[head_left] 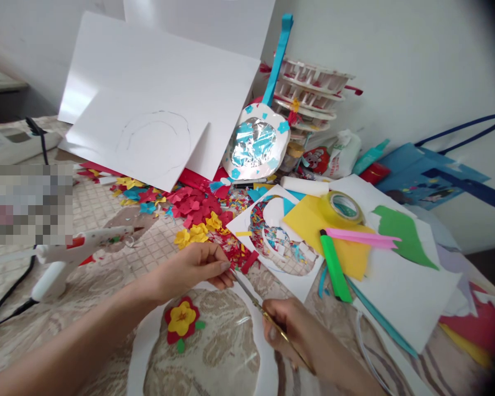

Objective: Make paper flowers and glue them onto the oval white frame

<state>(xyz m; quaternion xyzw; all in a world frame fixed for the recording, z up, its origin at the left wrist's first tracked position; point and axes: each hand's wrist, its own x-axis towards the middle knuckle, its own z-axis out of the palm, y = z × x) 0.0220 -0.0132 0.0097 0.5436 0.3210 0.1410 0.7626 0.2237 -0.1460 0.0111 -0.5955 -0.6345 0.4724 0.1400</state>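
Right hand (291,330) grips scissors (247,291), tips meeting left hand's (198,267) pinched fingertips.

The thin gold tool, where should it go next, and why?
Probably a small nudge forward to pick up a red paper scrap: the thin gold tool, held in the right hand, points at that pile, and the left hand pinches its tip there.

Matt coloured paper scraps (198,206) litter a woven, patterned tablecloth (119,258); crinkled glossy foil (253,143) covers a paper plate, beside a shiny tape roll (344,206), a smooth plastic glue gun (80,247) and thin metal scissors (251,297).
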